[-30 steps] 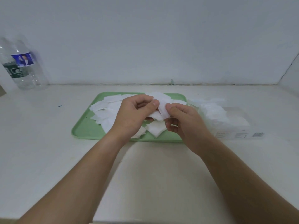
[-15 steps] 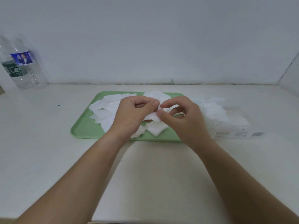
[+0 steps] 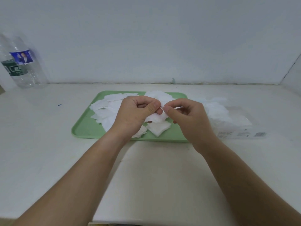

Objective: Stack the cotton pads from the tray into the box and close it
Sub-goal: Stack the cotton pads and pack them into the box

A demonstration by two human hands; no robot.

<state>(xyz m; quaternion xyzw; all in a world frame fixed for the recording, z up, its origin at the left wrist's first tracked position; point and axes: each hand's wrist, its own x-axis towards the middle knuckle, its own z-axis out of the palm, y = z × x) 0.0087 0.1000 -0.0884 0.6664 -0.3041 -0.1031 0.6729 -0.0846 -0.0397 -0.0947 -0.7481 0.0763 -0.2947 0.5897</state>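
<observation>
Pads (image 3: 156,119) hang pinched over the tray (image 3: 84,128): our left hand (image 3: 135,115) clamps them under its thumb, and our right hand (image 3: 189,118) nips their edge. The box (image 3: 241,135) lies rightward, nearest our right hand.

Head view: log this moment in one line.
left hand: grips cotton pads | right hand: pinches their edge | tray: loose pads on it | box: pads heaped inside, lid unclear
</observation>
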